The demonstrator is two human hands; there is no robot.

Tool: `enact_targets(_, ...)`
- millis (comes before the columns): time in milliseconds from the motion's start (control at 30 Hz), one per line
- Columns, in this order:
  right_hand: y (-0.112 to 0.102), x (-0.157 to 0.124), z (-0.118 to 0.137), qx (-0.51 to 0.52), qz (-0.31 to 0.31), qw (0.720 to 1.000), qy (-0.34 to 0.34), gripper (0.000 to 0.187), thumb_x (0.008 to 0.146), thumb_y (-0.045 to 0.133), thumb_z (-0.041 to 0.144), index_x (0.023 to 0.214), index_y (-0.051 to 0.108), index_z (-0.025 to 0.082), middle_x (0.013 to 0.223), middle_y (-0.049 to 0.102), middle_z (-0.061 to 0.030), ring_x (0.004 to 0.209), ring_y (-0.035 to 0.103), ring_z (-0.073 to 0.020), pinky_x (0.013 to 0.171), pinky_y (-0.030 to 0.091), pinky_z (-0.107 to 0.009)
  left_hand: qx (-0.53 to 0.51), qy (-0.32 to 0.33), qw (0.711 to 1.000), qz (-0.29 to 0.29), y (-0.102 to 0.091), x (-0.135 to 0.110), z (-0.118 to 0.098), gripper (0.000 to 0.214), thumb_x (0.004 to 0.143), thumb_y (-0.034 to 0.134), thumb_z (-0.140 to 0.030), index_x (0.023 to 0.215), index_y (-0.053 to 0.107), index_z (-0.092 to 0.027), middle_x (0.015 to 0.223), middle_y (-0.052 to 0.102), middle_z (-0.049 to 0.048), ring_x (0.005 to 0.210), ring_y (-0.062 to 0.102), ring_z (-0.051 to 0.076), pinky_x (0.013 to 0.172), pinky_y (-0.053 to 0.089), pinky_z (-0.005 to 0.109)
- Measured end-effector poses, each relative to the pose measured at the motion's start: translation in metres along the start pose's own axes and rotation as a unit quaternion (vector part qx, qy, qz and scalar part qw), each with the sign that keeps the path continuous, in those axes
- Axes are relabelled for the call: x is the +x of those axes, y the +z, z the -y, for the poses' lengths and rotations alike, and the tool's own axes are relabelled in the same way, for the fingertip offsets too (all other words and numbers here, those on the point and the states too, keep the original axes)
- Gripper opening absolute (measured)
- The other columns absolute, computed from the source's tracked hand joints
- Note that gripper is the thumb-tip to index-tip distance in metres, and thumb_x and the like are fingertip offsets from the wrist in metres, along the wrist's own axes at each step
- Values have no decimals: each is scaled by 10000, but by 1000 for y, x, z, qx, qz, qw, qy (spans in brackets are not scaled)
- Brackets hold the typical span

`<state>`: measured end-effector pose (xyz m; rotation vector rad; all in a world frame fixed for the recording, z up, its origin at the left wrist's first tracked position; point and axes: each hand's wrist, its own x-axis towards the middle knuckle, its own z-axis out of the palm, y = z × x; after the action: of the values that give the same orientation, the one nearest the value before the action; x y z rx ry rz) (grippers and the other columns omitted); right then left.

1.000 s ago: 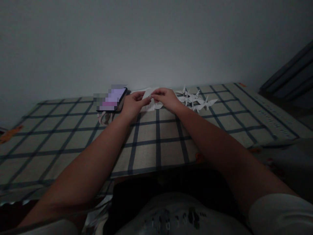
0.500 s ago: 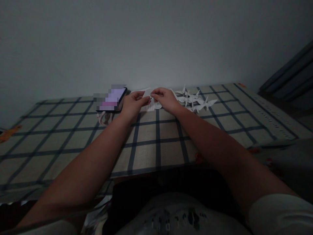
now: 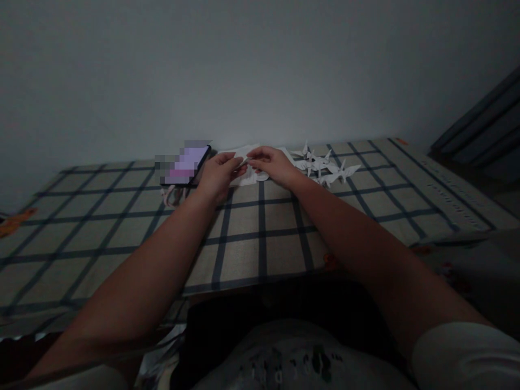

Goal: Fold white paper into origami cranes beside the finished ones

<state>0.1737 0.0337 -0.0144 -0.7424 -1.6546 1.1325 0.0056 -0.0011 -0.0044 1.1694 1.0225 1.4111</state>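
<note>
Near the back of the table, my left hand (image 3: 221, 172) pinches a small piece of white paper (image 3: 244, 161) between thumb and fingers. My right hand (image 3: 273, 164) meets it from the other side, its fingertips closed on the same paper. Most of that paper is hidden by the fingers, so its folds cannot be made out. Under and behind both hands lie flat white sheets (image 3: 247, 177). Just right of my right hand sits a cluster of several folded white paper cranes (image 3: 325, 165).
A phone (image 3: 187, 165) with a lit screen leans at the left, with a pale pink strap (image 3: 170, 196) in front of it. The checked tablecloth (image 3: 260, 238) covers the table, which meets a plain wall (image 3: 260, 70). Dark folded fabric (image 3: 483, 119) hangs at the right.
The paper between my fingers has turned and now shows much less of its surface. My left hand has tilted and shifted slightly, while the cranes and phone stay put.
</note>
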Motion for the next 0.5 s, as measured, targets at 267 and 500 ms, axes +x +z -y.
enact_targets(267,-2,4,-4,-10,-9,1000,-6,71,835,678,221,885,703,177,873,721,-10,774,640,-105,712,546,-225,-2,17,999,30,-4,3,5,260,680,770,-204,916,671,-155,883,725,24,733,682,90,825,587,259)
enact_targets(500,-3,3,-4,-40,-33,999,1,81,829,678,222,870,710,159,828,716,-23,719,629,-108,706,536,-243,42,82,995,36,-5,2,10,399,649,823,-263,998,663,-154,864,743,34,781,722,149,906,595,376)
